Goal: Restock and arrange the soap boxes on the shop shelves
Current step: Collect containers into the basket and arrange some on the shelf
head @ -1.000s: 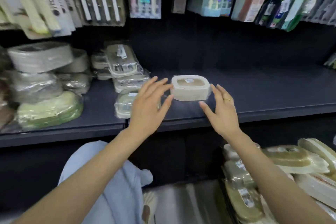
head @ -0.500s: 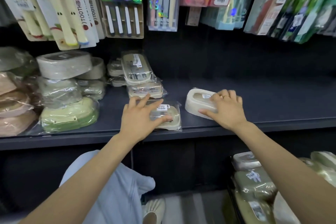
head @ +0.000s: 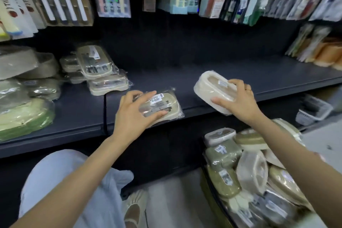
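Gripping the cream soap box [head: 215, 91] tilted at the shelf [head: 259, 77] edge in your right hand [head: 238, 101], you clasp the wrapped soap box [head: 162, 105] with your left hand [head: 133, 113], seemingly steadying it to align both.

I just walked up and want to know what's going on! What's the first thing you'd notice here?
Two bare hands over the dark shelf. The right hand grips a cream soap box, tilted at the shelf's front edge. The left hand holds a plastic-wrapped soap box lying flat to its left. Down at the lower right sits a heap of wrapped soap boxes, and toothbrush packs hang above.
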